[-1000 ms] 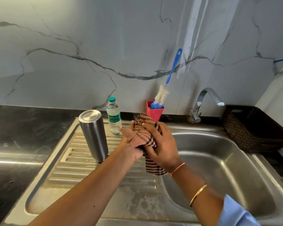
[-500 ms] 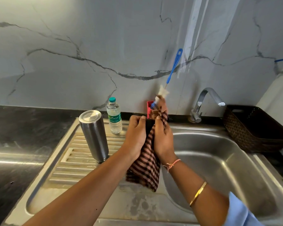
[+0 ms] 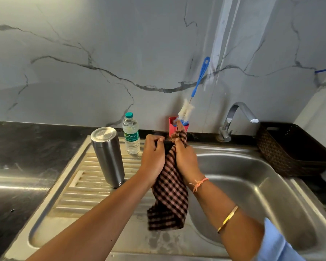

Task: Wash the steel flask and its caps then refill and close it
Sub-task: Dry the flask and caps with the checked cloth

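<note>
The steel flask (image 3: 108, 155) stands upright and capped on the ribbed draining board (image 3: 79, 187), left of my hands. A small plastic water bottle (image 3: 131, 134) with a green cap stands just behind it. Both my hands meet over the edge of the sink basin, pressed against a brown checked cloth (image 3: 170, 194) that hangs down between them. My left hand (image 3: 153, 157) grips the cloth's upper part with curled fingers. My right hand (image 3: 185, 159) holds the cloth from the other side, its fingers wrapped in the fabric.
A red holder (image 3: 173, 127) with a blue-handled bottle brush (image 3: 196, 87) stands against the marble wall. The tap (image 3: 233, 119) arches over the steel basin (image 3: 252, 185). A dark woven basket (image 3: 294, 149) sits on the right; black counter (image 3: 17, 147) lies to the left.
The cloth was bunched between my hands a second ago; it now hangs long between them. My hands turned palm to palm and lifted slightly toward the red holder.
</note>
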The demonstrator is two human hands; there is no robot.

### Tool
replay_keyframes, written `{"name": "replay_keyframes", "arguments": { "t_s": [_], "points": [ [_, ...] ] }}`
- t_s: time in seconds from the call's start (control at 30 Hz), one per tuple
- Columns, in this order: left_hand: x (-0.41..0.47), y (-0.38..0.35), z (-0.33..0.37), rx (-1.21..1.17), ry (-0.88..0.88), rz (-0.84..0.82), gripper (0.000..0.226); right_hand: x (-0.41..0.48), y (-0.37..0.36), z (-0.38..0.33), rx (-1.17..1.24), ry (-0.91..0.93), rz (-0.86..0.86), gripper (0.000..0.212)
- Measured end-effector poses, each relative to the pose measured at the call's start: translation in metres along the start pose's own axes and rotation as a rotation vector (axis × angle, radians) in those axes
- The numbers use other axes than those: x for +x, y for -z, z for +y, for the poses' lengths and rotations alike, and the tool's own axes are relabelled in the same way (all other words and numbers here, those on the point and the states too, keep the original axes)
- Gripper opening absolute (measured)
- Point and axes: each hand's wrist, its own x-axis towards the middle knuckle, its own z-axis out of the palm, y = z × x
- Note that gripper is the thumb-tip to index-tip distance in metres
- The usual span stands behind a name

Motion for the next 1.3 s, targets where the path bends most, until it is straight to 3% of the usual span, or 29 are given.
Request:
{"name": "replay_keyframes", "arguments": {
  "t_s": [0.07,0.13,0.2,0.27,0.33,0.4,0.47,0.57,0.63,0.67,0.73,0.83,0.9,0.97,1.07,1.13,1.2,1.3],
  "points": [
    [-0.001,-0.002,-0.004,0.032,-0.039,-0.004,0.015,-0.003,0.000,-0.002,0.028,-0.041,0.012,0.041],
    [-0.003,-0.003,0.006,-0.177,0.184,-0.018,0.017,-0.011,0.001,0.002,-0.205,0.196,0.116,0.036],
    [-0.001,0.001,0.020,-0.512,0.454,-0.095,0.023,-0.023,0.001,0.011,-0.542,0.533,0.155,0.047],
    [0.003,0.008,0.028,-0.729,0.562,-0.197,0.035,-0.025,0.001,0.019,-0.682,0.731,0.116,0.059],
    [0.000,0.010,0.029,-0.667,0.567,-0.262,0.039,-0.017,0.004,0.020,-0.646,0.808,0.133,0.053],
    [-0.003,0.004,0.023,-0.449,0.510,-0.231,0.034,-0.014,0.006,0.010,-0.553,0.714,0.117,0.047],
    [-0.004,-0.001,0.015,-0.217,0.336,-0.101,0.022,-0.014,0.003,-0.001,-0.394,0.481,0.105,0.041],
    [-0.006,0.000,0.008,0.159,-0.089,-0.021,0.008,-0.008,0.004,-0.012,0.143,-0.036,-0.090,0.031],
    [-0.008,0.000,0.007,0.225,-0.236,-0.079,0.007,-0.007,0.011,-0.017,0.495,-0.220,-0.256,0.026],
    [-0.007,0.001,0.009,0.175,-0.202,-0.100,0.007,-0.006,0.013,-0.018,0.490,-0.215,-0.264,0.025],
    [-0.004,0.001,0.017,-0.052,0.051,-0.082,0.010,-0.008,0.011,-0.015,0.106,-0.051,-0.113,0.033],
    [0.000,0.003,0.028,-0.479,0.479,-0.090,0.019,-0.017,0.005,-0.001,-0.500,0.468,0.150,0.043],
    [-0.001,0.004,0.029,-0.702,0.595,-0.055,0.026,-0.016,0.003,0.013,-0.656,0.697,0.059,0.058],
    [-0.005,0.005,0.028,-0.660,0.603,-0.084,0.026,-0.007,0.008,0.022,-0.636,0.766,0.019,0.063],
    [-0.010,0.002,0.020,-0.506,0.547,-0.113,0.020,-0.004,0.011,0.021,-0.461,0.675,0.079,0.059],
    [-0.010,0.000,0.015,-0.438,0.524,-0.075,0.021,0.000,0.010,0.014,-0.325,0.545,0.126,0.042],
    [-0.012,-0.003,0.012,-0.415,0.509,-0.073,0.026,0.008,0.014,0.007,-0.173,0.371,0.133,0.023],
    [-0.019,-0.004,0.018,-0.499,0.515,-0.111,0.028,0.016,0.020,0.005,-0.068,0.193,0.110,0.016]
  ]
}}
